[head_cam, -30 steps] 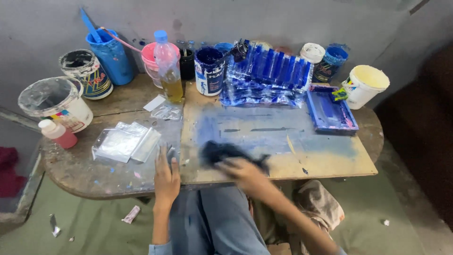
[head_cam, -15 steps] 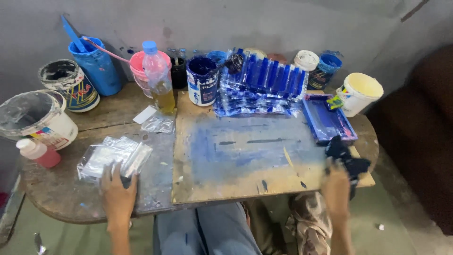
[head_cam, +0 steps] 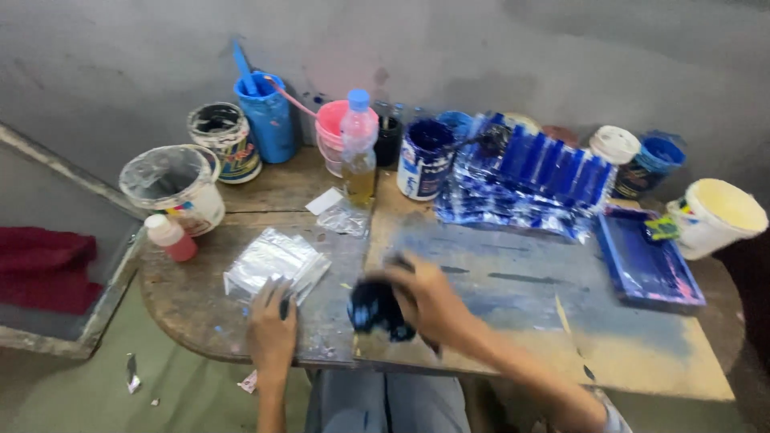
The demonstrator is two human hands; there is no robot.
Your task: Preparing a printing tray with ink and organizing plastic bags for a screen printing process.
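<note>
Clutched in the right hand (head_cam: 425,301) is a dark blue-stained rag (head_cam: 377,309), fingers curled tight over it, pressed on the left edge of the blue-smeared board (head_cam: 513,305) at lower centre of the frame. Flat and open, the left hand (head_cam: 273,329) is laid on the table (head_cam: 184,297), fingertips touching the clear plastic bags (head_cam: 273,261). Open board is left to the right of the rag; the table's near edge lies just below it.
</note>
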